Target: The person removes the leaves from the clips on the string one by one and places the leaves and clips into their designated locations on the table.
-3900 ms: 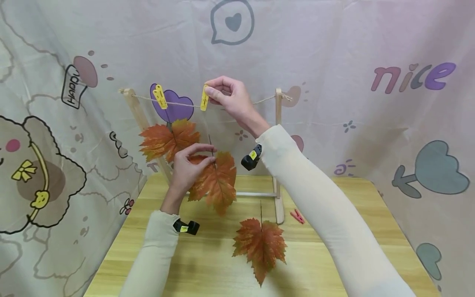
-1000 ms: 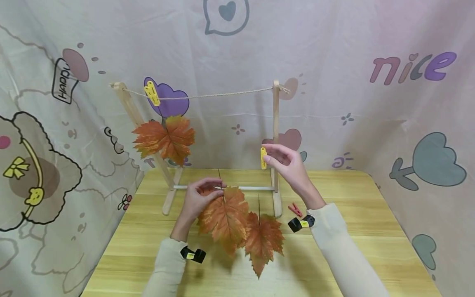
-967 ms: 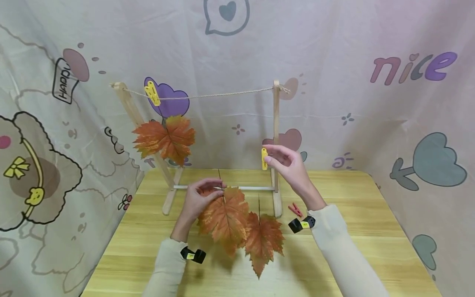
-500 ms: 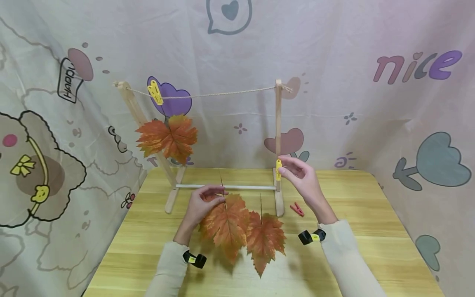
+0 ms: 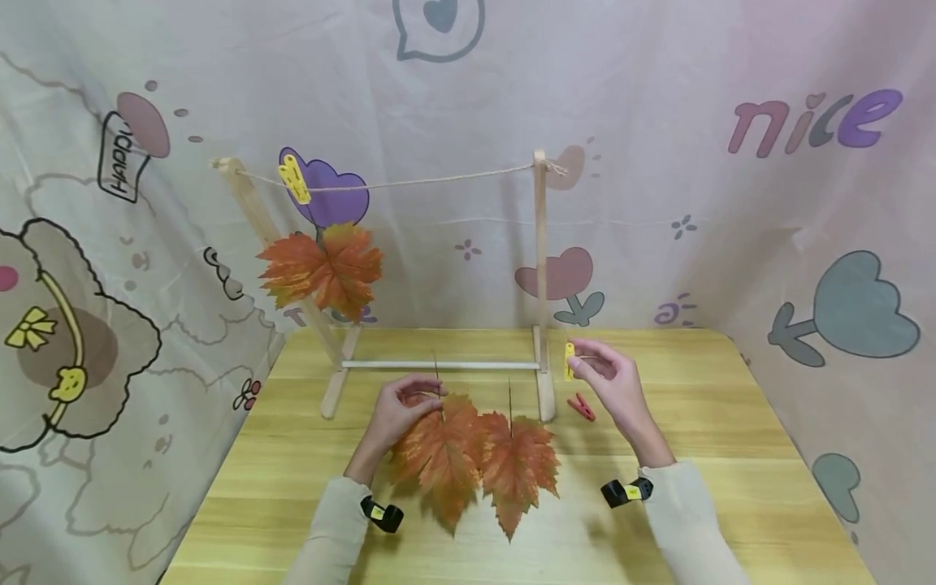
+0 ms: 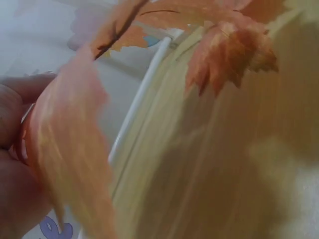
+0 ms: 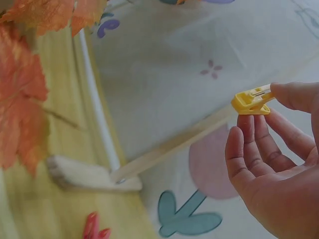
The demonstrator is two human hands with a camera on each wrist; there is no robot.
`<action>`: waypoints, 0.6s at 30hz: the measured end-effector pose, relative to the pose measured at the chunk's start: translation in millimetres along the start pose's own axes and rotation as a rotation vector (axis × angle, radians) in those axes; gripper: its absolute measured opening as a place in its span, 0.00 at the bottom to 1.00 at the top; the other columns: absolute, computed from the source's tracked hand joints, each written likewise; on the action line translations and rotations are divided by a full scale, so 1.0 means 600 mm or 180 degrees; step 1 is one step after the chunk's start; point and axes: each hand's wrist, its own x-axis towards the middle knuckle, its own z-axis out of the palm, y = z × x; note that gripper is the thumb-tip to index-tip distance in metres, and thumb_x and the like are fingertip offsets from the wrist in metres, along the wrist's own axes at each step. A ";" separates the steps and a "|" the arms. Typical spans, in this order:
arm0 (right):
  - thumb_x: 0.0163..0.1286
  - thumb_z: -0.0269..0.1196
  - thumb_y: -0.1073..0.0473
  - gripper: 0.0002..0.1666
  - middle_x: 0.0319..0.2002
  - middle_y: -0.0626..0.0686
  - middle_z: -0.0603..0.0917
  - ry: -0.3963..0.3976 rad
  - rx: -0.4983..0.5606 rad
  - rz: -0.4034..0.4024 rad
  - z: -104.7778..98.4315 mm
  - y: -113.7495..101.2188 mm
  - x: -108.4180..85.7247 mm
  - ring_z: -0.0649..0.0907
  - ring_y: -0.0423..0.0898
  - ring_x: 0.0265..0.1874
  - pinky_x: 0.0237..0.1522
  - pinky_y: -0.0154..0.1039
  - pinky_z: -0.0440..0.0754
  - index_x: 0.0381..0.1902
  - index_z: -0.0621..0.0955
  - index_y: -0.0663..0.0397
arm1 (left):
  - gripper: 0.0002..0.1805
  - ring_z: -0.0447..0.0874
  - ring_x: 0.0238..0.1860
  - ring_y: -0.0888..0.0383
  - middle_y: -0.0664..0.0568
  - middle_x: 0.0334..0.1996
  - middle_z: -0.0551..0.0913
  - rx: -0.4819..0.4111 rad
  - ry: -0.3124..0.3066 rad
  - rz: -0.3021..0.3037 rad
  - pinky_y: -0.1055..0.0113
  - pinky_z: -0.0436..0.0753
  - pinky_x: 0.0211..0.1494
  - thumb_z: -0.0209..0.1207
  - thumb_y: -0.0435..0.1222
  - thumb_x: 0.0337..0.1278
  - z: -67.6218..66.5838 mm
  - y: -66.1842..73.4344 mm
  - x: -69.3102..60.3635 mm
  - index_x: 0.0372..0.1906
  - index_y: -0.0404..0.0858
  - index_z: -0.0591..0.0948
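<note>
My left hand point(image 5: 395, 416) pinches the dark stem of an orange maple leaf point(image 5: 448, 455), holding it low over the table. In the left wrist view that leaf point(image 6: 70, 129) hangs close beside the fingers. My right hand point(image 5: 613, 386) pinches a yellow clothespin point(image 5: 569, 361) between thumb and fingertips, off to the right of the stand. The right wrist view shows this clothespin point(image 7: 249, 100) clear of the rope. Another maple leaf point(image 5: 512, 463) lies on the table, its edge meeting the held leaf in view. A red clothespin point(image 5: 581, 406) lies below my right hand.
A wooden stand point(image 5: 541, 268) carries a rope point(image 5: 424, 180) between its two posts. On the rope's left part, a yellow clothespin point(image 5: 294, 180) holds up a maple leaf point(image 5: 322, 268). A white rod point(image 5: 439, 366) joins the stand's feet above the wooden table point(image 5: 731, 504).
The yellow clothespin in my right hand was at the rope earlier; the hand has carried it down and right. My left hand has lowered its leaf toward the table, beside the lying one.
</note>
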 end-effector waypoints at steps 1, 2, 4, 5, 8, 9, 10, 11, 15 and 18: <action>0.74 0.65 0.63 0.22 0.54 0.65 0.82 0.0020 -0.0015 0.0025 -0.003 0.005 -0.004 0.86 0.40 0.43 0.47 0.34 0.85 0.62 0.80 0.68 | 0.16 0.90 0.43 0.46 0.34 0.44 0.88 0.0017 -0.0008 -0.0023 0.63 0.88 0.43 0.70 0.26 0.59 0.000 -0.003 0.000 0.52 0.28 0.84; 0.74 0.65 0.63 0.22 0.54 0.64 0.82 0.0046 -0.0023 0.0050 -0.006 0.010 -0.007 0.86 0.40 0.43 0.47 0.33 0.85 0.62 0.79 0.68 | 0.16 0.90 0.43 0.45 0.34 0.44 0.87 0.0033 -0.0018 -0.0032 0.63 0.88 0.44 0.69 0.26 0.59 -0.001 -0.006 0.000 0.52 0.26 0.83; 0.74 0.66 0.62 0.22 0.53 0.63 0.82 0.0111 -0.0029 0.0098 -0.011 0.019 -0.013 0.86 0.40 0.43 0.46 0.33 0.85 0.62 0.80 0.68 | 0.17 0.89 0.44 0.45 0.34 0.45 0.87 0.0057 -0.0035 -0.0037 0.64 0.87 0.45 0.69 0.26 0.60 -0.002 -0.012 0.000 0.53 0.23 0.82; 0.74 0.66 0.62 0.22 0.52 0.63 0.82 0.0142 -0.0040 0.0115 -0.014 0.022 -0.016 0.86 0.40 0.43 0.46 0.33 0.85 0.61 0.80 0.68 | 0.18 0.89 0.44 0.45 0.34 0.45 0.87 0.0069 -0.0038 -0.0035 0.64 0.87 0.45 0.69 0.26 0.60 -0.003 -0.015 0.000 0.53 0.22 0.81; 0.74 0.66 0.62 0.23 0.52 0.63 0.81 0.0216 -0.0039 0.0188 -0.023 0.032 -0.023 0.86 0.39 0.43 0.46 0.34 0.85 0.62 0.79 0.68 | 0.19 0.89 0.44 0.48 0.35 0.45 0.88 0.0105 -0.0048 -0.0063 0.65 0.87 0.46 0.69 0.26 0.60 -0.006 -0.024 -0.001 0.54 0.21 0.80; 0.74 0.66 0.62 0.23 0.53 0.63 0.81 0.0233 -0.0043 0.0212 -0.026 0.035 -0.026 0.86 0.39 0.43 0.46 0.34 0.85 0.62 0.79 0.68 | 0.20 0.89 0.44 0.49 0.35 0.45 0.88 0.0110 -0.0049 -0.0088 0.65 0.87 0.46 0.69 0.27 0.60 -0.007 -0.027 -0.002 0.54 0.21 0.81; 0.74 0.65 0.62 0.23 0.53 0.63 0.81 0.0244 -0.0052 0.0233 -0.029 0.038 -0.028 0.86 0.38 0.44 0.46 0.34 0.86 0.62 0.79 0.69 | 0.20 0.89 0.44 0.50 0.36 0.46 0.88 0.0114 -0.0049 -0.0115 0.66 0.87 0.47 0.69 0.27 0.60 -0.008 -0.030 -0.003 0.55 0.21 0.81; 0.74 0.65 0.62 0.23 0.53 0.63 0.81 0.0252 -0.0062 0.0251 -0.032 0.041 -0.030 0.86 0.38 0.44 0.46 0.34 0.86 0.63 0.78 0.69 | 0.20 0.89 0.45 0.51 0.36 0.46 0.88 0.0118 -0.0048 -0.0141 0.66 0.86 0.47 0.69 0.27 0.60 -0.008 -0.033 -0.004 0.55 0.22 0.81; 0.74 0.65 0.61 0.25 0.53 0.63 0.80 0.0313 -0.0099 0.0344 -0.044 0.055 -0.037 0.86 0.37 0.44 0.46 0.34 0.85 0.63 0.77 0.69 | 0.21 0.89 0.46 0.48 0.34 0.47 0.87 0.0103 -0.0063 -0.0180 0.66 0.86 0.48 0.69 0.28 0.61 -0.010 -0.043 -0.008 0.56 0.22 0.80; 0.74 0.66 0.60 0.24 0.52 0.61 0.81 0.0404 -0.0174 0.0431 -0.052 0.068 -0.040 0.86 0.36 0.42 0.46 0.33 0.85 0.63 0.78 0.69 | 0.20 0.89 0.46 0.44 0.33 0.47 0.87 0.0137 -0.0066 -0.0187 0.66 0.86 0.47 0.69 0.26 0.60 -0.011 -0.047 -0.008 0.56 0.22 0.80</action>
